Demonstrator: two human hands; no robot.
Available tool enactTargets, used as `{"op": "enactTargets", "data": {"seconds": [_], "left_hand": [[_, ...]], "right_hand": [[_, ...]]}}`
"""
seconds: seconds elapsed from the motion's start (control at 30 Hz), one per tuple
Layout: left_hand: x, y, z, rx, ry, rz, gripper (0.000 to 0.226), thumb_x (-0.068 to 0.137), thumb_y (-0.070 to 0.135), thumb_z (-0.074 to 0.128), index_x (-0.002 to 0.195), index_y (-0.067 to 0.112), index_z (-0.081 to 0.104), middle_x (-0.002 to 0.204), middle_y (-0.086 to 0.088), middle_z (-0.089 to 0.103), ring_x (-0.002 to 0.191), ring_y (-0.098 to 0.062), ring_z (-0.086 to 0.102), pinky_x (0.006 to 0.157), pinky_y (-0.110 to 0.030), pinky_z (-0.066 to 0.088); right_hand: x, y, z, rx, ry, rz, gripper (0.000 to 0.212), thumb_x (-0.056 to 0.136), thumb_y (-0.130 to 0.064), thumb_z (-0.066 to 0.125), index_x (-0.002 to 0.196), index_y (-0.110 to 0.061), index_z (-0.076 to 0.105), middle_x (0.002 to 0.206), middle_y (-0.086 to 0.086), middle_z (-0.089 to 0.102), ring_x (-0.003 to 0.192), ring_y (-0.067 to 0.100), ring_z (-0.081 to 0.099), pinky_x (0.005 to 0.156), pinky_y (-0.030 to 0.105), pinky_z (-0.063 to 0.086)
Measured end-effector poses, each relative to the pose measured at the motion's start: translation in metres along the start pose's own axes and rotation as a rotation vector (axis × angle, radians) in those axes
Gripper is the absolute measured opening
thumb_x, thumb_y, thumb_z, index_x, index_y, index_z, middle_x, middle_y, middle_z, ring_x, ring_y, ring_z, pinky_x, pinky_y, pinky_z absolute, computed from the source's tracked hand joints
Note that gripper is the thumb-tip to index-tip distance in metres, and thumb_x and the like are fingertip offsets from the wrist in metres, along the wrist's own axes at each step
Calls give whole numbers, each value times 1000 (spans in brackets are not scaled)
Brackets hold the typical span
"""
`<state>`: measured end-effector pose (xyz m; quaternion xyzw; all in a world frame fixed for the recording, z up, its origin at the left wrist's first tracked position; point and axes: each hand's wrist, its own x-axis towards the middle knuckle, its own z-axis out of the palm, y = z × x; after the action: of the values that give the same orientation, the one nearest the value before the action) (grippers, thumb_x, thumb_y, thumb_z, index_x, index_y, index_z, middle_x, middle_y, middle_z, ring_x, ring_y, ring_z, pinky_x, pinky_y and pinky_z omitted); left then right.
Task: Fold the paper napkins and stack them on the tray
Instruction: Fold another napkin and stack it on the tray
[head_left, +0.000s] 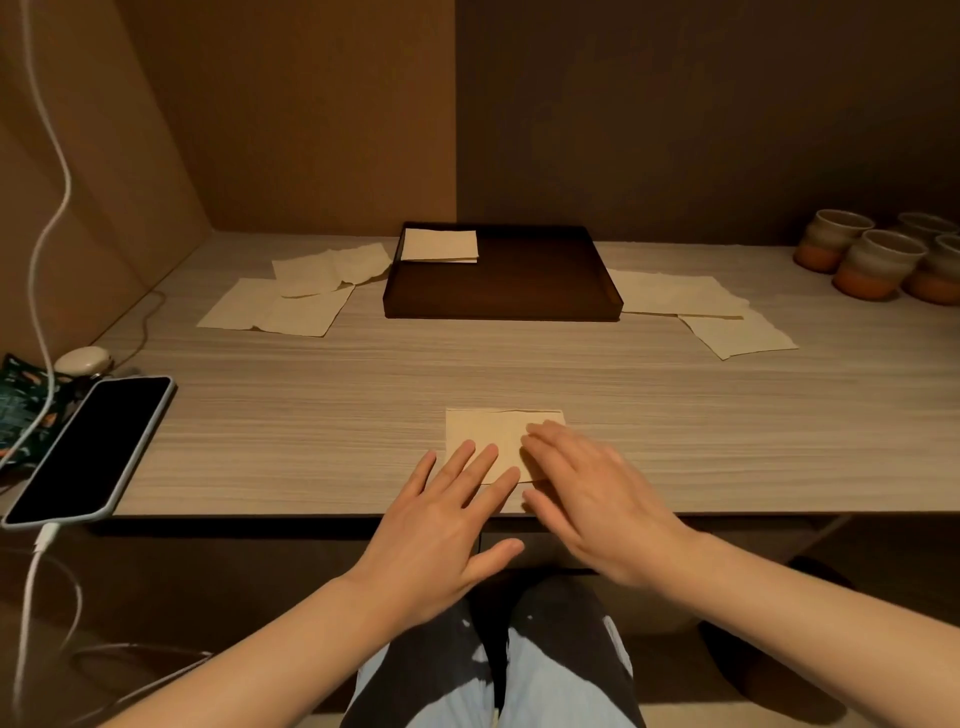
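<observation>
Spread fingers (483, 457) of the left hand (441, 525) and right hand (597, 499) lie flat, pressing the folded napkin (493, 431) at the table's (311, 415) near edge (creasing, I judge). Next: lift it onto the tray (519, 280).

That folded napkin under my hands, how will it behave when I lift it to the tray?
The folded napkin is thin paper lying flat, so it is probably very light and floppy, apt to droop if lifted by one edge. The fold may spring open, since only the left hand and right hand press on it. It likely slides easily on the smooth table.
</observation>
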<state>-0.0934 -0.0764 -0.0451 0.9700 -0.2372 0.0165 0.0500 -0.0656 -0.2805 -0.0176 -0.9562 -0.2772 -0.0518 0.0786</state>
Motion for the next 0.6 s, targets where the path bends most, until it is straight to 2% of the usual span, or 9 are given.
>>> {"op": "enactTargets", "data": {"seconds": [0.07, 0.13, 0.2, 0.33, 0.47, 0.53, 0.6], "left_hand": [[0, -1, -1, -2, -16, 4, 68, 93, 69, 11, 151, 37, -1, 160, 8, -9, 145, -12, -15, 119, -45, 0], [-2, -5, -2, 5, 2, 18, 67, 94, 65, 13, 152, 34, 4, 160, 6, -2, 146, -13, -9, 119, -44, 1], [-5, -10, 0, 32, 47, 36, 66, 95, 61, 17, 152, 28, 14, 159, 3, 10, 147, -15, 3, 118, -45, 7], [-13, -19, 0, 88, 125, 49, 60, 94, 50, 37, 147, 21, 35, 151, 0, 37, 141, -16, 30, 112, -48, 26], [-16, -20, -5, 87, 189, 98, 60, 78, 30, 72, 133, 17, 53, 133, -2, 58, 124, -21, 54, 108, -48, 34], [-15, -17, -7, 92, 235, 114, 56, 74, 24, 76, 126, 17, 57, 118, 0, 64, 110, -19, 59, 107, -45, 35], [-14, -13, -8, 91, 282, 131, 50, 74, 20, 75, 122, 17, 58, 100, 2, 62, 95, -18, 59, 106, -42, 36]], "right_hand": [[-8, 6, 10, -49, -35, -56, 64, 99, -52, 22, 151, -16, 33, 157, 3, 32, 146, 16, 26, 118, 34, 18], [-13, 15, 18, -89, -59, -65, 66, 99, -54, 19, 152, -16, 31, 158, 3, 30, 147, 16, 25, 119, 41, 23], [-18, 23, 21, -146, -61, -83, 65, 99, -52, 25, 150, -13, 37, 155, 6, 36, 144, 19, 31, 115, 46, 31], [-24, 32, 23, -190, -40, -116, 62, 99, -49, 32, 148, -11, 39, 153, 8, 39, 142, 20, 34, 113, 51, 32], [-23, 27, 23, -201, 29, -126, 56, 96, -46, 36, 139, -12, 51, 144, 9, 52, 133, 22, 49, 109, 55, 37], [-21, 24, 21, -205, 83, -163, 48, 95, -43, 43, 131, -14, 56, 134, 9, 59, 124, 22, 57, 107, 54, 40], [-18, 19, 17, -204, 150, -219, 40, 93, -36, 48, 126, -14, 57, 121, 6, 64, 109, 22, 62, 101, 51, 46]]}}
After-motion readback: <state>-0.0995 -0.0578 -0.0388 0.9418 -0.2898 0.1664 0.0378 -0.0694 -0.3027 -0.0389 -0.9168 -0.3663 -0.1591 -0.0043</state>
